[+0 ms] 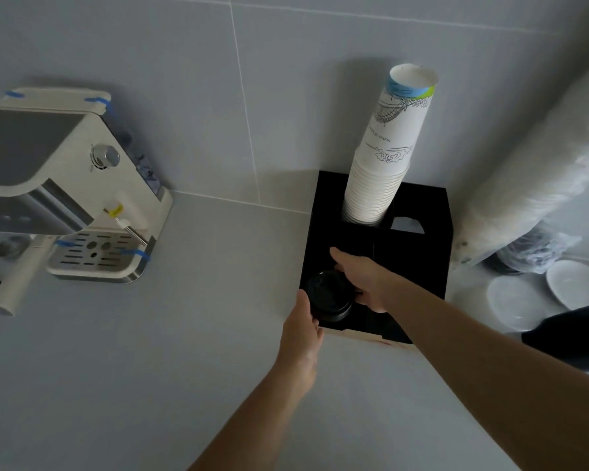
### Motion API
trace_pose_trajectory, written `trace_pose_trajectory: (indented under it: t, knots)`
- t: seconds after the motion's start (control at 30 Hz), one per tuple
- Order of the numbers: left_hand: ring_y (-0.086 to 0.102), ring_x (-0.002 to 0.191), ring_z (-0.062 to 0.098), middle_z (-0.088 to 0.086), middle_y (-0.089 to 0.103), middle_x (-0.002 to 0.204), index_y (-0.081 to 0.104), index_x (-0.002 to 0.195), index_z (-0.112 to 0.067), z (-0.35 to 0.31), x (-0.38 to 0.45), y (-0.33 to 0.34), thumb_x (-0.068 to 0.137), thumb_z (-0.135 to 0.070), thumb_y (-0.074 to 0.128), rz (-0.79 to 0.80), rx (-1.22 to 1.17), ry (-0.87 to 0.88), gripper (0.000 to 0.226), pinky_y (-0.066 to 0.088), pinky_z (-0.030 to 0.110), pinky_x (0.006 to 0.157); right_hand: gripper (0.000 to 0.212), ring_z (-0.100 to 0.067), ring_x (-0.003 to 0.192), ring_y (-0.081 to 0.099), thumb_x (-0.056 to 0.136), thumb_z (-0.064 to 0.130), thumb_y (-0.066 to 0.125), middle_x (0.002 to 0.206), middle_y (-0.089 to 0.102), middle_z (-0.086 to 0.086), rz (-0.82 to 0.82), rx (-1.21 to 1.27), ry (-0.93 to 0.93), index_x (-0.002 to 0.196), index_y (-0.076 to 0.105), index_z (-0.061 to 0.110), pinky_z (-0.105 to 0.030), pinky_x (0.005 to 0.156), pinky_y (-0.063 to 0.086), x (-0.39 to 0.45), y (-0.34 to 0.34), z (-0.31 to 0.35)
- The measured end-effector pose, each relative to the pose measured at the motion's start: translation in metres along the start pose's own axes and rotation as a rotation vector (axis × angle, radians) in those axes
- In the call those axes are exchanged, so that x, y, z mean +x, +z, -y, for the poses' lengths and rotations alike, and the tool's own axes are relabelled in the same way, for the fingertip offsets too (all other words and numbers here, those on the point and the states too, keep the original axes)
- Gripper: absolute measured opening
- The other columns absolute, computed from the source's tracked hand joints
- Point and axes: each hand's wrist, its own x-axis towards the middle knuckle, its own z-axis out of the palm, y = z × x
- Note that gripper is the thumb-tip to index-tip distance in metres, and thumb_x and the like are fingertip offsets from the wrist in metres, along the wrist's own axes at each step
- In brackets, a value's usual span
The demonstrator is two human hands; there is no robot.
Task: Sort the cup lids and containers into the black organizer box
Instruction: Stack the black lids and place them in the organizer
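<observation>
I saw both hands at the black organizer box (422, 266), which stood at the back of the grey bench (150, 368), against the tiled wall (184, 62). The stack of black cup lids (329, 295) sat in the box's front left compartment, its top lid standing above the rim. My left hand (301, 329) came in from the near side, its grip curled against the near left edge of the stack, thumb up along the side. My right hand (364, 278) reached over the box from the right, fingers bent down around the far right side of the same stack (the fingertips themselves were lost against the black, so how far they wrapped I could not tell). Between them the two grips held the lids.

In the back left compartment stood a tall stack of white paper cups (385, 158), upside down and leaning right, with a line drawing and a blue-green band on the topmost cup. The back right compartment showed a cut-out opening (407, 224) in its divider.

To the left on the bench stood a cream espresso machine (65, 185) with blue tape strips. Right of the box leaned a long plastic-wrapped sleeve of cups (538, 171), with white lids or plates (521, 300) lying near its foot.
</observation>
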Motion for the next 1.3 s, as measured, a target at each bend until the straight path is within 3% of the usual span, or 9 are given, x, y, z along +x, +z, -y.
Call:
trace_pose_trajectory:
  t: [0.17, 0.4, 0.7, 0.8, 0.9, 1.13, 1.3]
  knots:
    - [0.026, 0.145, 0.018, 0.005, 0.031, 0.157, 0.028, 0.149, -0.018, -0.014, -0.003, 0.01, 0.095, -0.059, 0.033, 0.011, -0.094, -0.07, 0.069, 0.023, 0.034, 0.119, 0.089, -0.026, 0.144, 0.037, 0.083, 0.074, 0.04, 0.157, 0.041, -0.006, -0.002, 0.064, 0.04, 0.151, 0.036, 0.017, -0.047, 0.121, 0.024, 0.016, 0.006, -0.003]
    - [0.035, 0.14, 0.019, 0.002, 0.044, 0.149, 0.04, 0.143, -0.021, -0.027, 0.012, 0.025, 0.091, -0.065, 0.034, -0.04, -0.055, -0.136, 0.069, 0.027, 0.032, 0.116, 0.123, -0.029, 0.145, 0.036, 0.048, 0.091, 0.04, 0.157, 0.041, -0.007, -0.025, 0.153, 0.106, 0.149, 0.04, 0.021, -0.049, 0.12, 0.025, 0.052, 0.003, -0.02]
    - [0.034, 0.141, 0.025, 0.009, 0.041, 0.15, 0.04, 0.143, -0.017, -0.037, 0.022, 0.033, 0.091, -0.066, 0.033, -0.082, -0.091, -0.213, 0.072, 0.029, 0.034, 0.113, 0.127, -0.029, 0.142, 0.04, 0.04, 0.095, 0.044, 0.155, 0.043, -0.005, -0.004, 0.19, 0.126, 0.146, 0.045, 0.025, -0.05, 0.118, 0.029, 0.084, 0.004, -0.038]
    - [0.04, 0.137, 0.025, 0.009, 0.046, 0.147, 0.045, 0.138, -0.018, -0.036, 0.024, 0.032, 0.088, -0.069, 0.035, -0.082, -0.102, -0.22, 0.073, 0.03, 0.036, 0.114, 0.121, -0.03, 0.14, 0.042, 0.045, 0.093, 0.042, 0.153, 0.046, -0.007, 0.01, 0.198, 0.128, 0.145, 0.047, 0.023, -0.049, 0.117, 0.03, 0.079, 0.005, -0.036]
    - [0.032, 0.142, 0.028, 0.011, 0.039, 0.151, 0.042, 0.142, -0.017, -0.038, 0.022, 0.031, 0.087, -0.069, 0.036, -0.087, -0.106, -0.232, 0.075, 0.026, 0.039, 0.116, 0.121, -0.029, 0.143, 0.039, 0.046, 0.093, 0.043, 0.156, 0.043, -0.007, 0.021, 0.215, 0.131, 0.147, 0.043, 0.025, -0.05, 0.119, 0.027, 0.064, 0.007, -0.029]
    - [0.025, 0.145, 0.031, 0.015, 0.027, 0.157, 0.028, 0.149, -0.014, -0.038, 0.011, 0.02, 0.087, -0.067, 0.041, -0.051, -0.14, -0.221, 0.083, 0.028, 0.044, 0.115, 0.088, -0.024, 0.146, 0.034, 0.083, 0.071, 0.042, 0.16, 0.036, -0.004, -0.042, 0.301, 0.053, 0.152, 0.035, 0.017, -0.042, 0.121, 0.024, 0.004, 0.006, -0.011]
    - [0.04, 0.137, 0.028, 0.017, 0.042, 0.148, 0.036, 0.145, -0.007, -0.036, -0.008, 0.007, 0.096, -0.048, 0.042, 0.008, -0.092, -0.131, 0.065, 0.037, 0.046, 0.109, 0.073, -0.022, 0.149, 0.027, 0.099, 0.057, 0.034, 0.162, 0.03, -0.005, 0.035, 0.406, -0.026, 0.154, 0.027, 0.01, -0.037, 0.12, 0.021, -0.045, -0.006, -0.006]
